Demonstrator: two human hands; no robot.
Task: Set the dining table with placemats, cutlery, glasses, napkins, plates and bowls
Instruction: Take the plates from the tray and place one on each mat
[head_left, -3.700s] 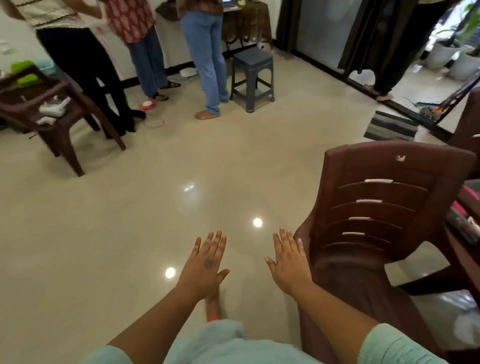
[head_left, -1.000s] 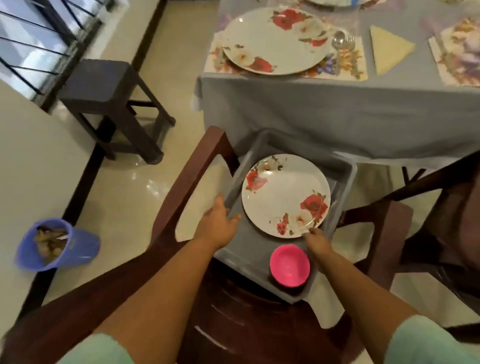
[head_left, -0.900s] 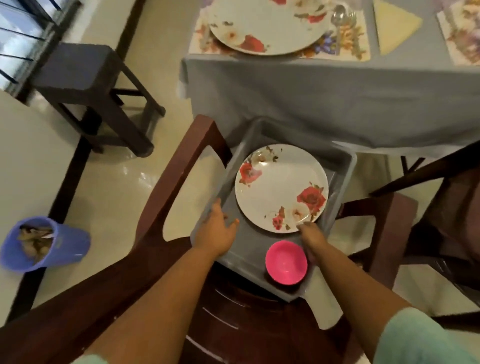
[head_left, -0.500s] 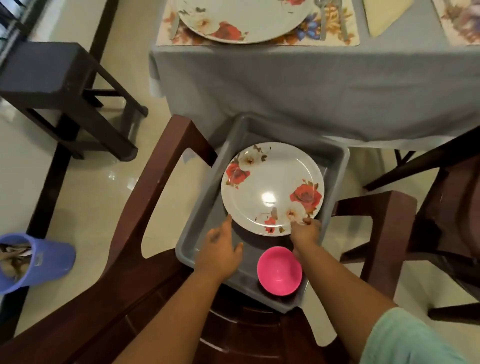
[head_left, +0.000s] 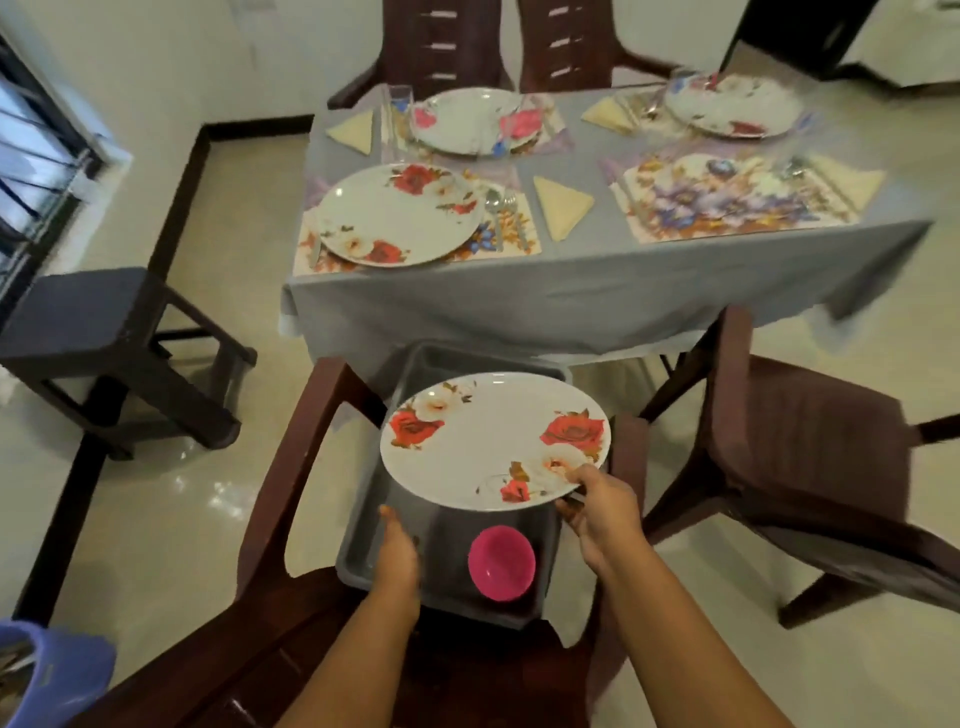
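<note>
Grey-clothed table (head_left: 571, 291), right hand (head_left: 602, 506) gripping rose-patterned white plate (head_left: 493, 441)

Glossy cream floor (head_left: 171, 525), white walls (head_left: 171, 57), dark stool (head_left: 98, 332), brown chairs (head_left: 810, 447).

Four plates (head_left: 493, 441), four placemats (head_left: 727, 202), one bowl (head_left: 501, 563).

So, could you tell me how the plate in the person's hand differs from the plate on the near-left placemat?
The held plate is lifted above the grey tray, pinched at its rim by the right hand; the table plate rests untouched on its placemat. The held plate tilts slightly; the table plate lies flat. The table plate has cutlery beside it; the held plate has none. Both are white, round, with red flowers.
</note>
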